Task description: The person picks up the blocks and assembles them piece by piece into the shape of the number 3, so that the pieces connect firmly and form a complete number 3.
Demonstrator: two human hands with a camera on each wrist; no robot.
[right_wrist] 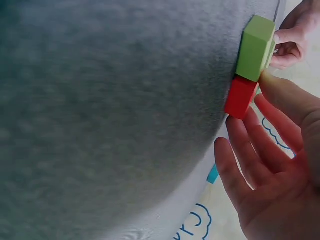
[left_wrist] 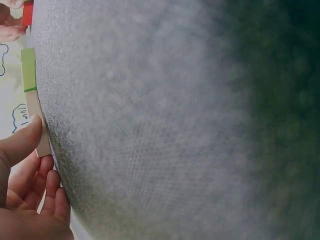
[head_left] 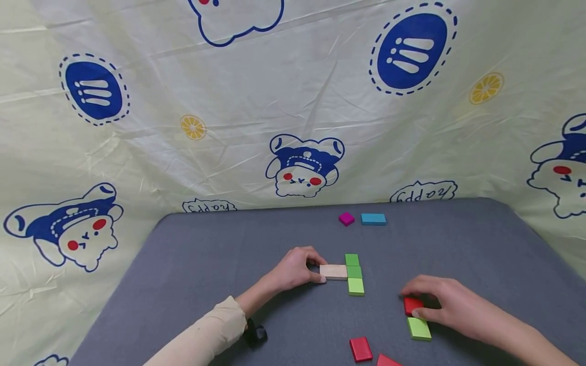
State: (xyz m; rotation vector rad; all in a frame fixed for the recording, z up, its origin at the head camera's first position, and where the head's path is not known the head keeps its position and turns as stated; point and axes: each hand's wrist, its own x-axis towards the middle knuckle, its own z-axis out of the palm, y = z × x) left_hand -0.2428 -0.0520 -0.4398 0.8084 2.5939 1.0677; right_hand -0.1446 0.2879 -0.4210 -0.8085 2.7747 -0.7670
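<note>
In the head view my left hand [head_left: 293,269] pinches the left end of a plain wooden block [head_left: 333,272] between thumb and fingers. That block's right end meets a short column of green blocks [head_left: 354,272], with a lighter green block [head_left: 355,287] at the near end. To the right, my right hand [head_left: 453,307] holds a red block [head_left: 412,305] between thumb and fingers, its thumb on the near side. A light green block [head_left: 418,329] lies against that red block's near side; the right wrist view shows the red block [right_wrist: 241,97] and green block [right_wrist: 255,48] end to end.
At the table's [head_left: 220,244] far side lie a magenta block [head_left: 346,219] and a blue block [head_left: 373,219]. Nearer me are a red block [head_left: 360,349] and another red piece [head_left: 387,361] cut off by the frame edge. A printed curtain [head_left: 238,96] hangs behind the table.
</note>
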